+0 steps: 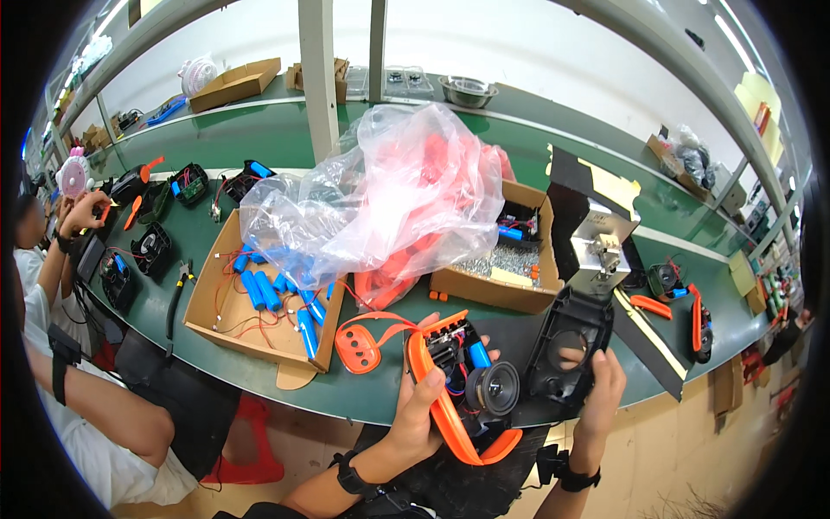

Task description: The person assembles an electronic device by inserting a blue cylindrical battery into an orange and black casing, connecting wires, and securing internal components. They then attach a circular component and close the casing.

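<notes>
The left hand (419, 415) holds an orange shell (450, 415) at the near edge of the green tabletop (285, 138). Its fingers wrap tight around the shell's left side. Inside the open shell sit a round black speaker (493, 389), a blue battery (478, 353) and some thin wires. The shell tilts up toward the person.

The right hand (601, 394) holds a black cover (566, 346) just to the right of the shell. Its fingers close on the cover's right edge. The cover has a big round hole in it. The two parts are close, side by side, and I cannot tell if they touch.

Left of the shell, an orange strap piece (361, 346) lies flat on the tabletop. Farther left is a flat cardboard tray (212, 298) with many blue battery cells (264, 290) and red wires in it. Behind the hands, a big clear plastic bag (389, 190) full of orange parts lies over the tray and next to a cardboard box (510, 294). The box holds small screws and a few parts. To the right of the box stands a small metal machine (596, 246).

On the far left, another person (65, 285) sits at the same tabletop. That person's hands are raised near a small pink fan (73, 177). More black and orange parts lie on the tabletop near them, and black pliers (177, 294) lie beside the tray.
</notes>
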Available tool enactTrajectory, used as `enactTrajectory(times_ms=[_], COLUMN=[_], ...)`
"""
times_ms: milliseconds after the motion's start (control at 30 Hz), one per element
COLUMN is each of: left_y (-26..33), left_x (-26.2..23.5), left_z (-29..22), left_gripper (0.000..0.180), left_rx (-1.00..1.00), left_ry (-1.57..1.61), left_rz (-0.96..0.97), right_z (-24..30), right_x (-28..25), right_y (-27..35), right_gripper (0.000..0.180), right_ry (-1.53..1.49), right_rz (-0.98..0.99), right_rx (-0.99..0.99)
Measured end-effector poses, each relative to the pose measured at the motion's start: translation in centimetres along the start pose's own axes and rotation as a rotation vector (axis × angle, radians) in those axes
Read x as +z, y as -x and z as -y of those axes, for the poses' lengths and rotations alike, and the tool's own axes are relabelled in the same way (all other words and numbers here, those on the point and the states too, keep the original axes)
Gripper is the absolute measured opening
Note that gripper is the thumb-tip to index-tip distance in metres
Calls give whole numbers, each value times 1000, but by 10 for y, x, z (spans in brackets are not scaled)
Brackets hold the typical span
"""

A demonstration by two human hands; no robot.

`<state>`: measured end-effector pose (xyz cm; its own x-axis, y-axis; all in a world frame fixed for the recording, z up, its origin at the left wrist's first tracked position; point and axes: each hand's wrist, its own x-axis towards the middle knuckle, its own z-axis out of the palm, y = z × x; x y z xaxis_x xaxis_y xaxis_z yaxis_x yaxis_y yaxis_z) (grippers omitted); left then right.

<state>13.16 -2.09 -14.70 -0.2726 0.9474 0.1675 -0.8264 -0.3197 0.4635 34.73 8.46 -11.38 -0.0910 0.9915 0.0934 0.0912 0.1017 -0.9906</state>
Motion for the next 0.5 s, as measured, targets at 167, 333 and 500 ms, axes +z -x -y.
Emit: enactTrajectory(times_ms=[167,333,500], left_y=[-1,4,-15], left_x=[2,1,8], left_z=[1,-6,-30], left_gripper=[78,58,39], left_rx=[-16,-31,-180], left_ry=[22,-45,-87], left_rz=[-2,-157,-202], right_z=[19,71,58], right_x=[17,62,68], right_y=[17,33,23], right_gripper=[53,66,56], right_ry=[668,603,504], right_rz=[-320,371,260], right_rx=[-605,-803,-765])
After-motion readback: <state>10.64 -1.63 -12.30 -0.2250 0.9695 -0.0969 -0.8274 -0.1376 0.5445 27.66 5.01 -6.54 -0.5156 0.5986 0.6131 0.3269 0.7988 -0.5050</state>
